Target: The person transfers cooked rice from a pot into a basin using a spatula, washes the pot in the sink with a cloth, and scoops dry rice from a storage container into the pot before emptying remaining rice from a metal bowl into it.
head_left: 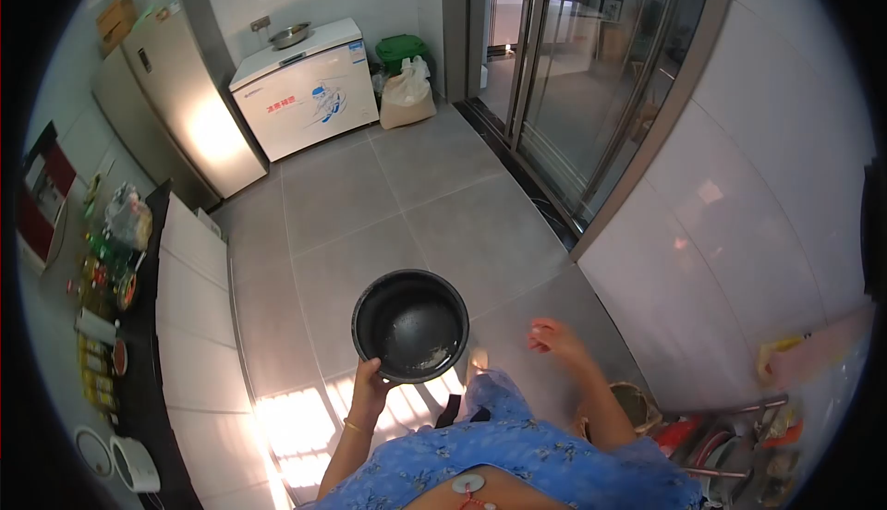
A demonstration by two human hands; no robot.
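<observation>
My left hand (369, 388) grips the near-left rim of a dark rice cooker inner pot (370, 325), holding it over the floor in front of my body. The pot's mouth faces up toward me. A small whitish clump (434, 358) and some wet shine lie at its bottom; I cannot make out what the clump is. To the right of the pot, and apart from it, my right hand (552, 336) hangs in the air. Its fingers are loosely curled and slightly apart, with nothing visible in them.
A dark counter (152, 362) with bottles runs along the left. Ahead stand a fridge (199, 94), a white chest freezer (305, 94) bearing a metal bowl (290, 35), and a sack (408, 99). A glass sliding door (601, 85) is ahead right; a rack (721, 455) stands lower right.
</observation>
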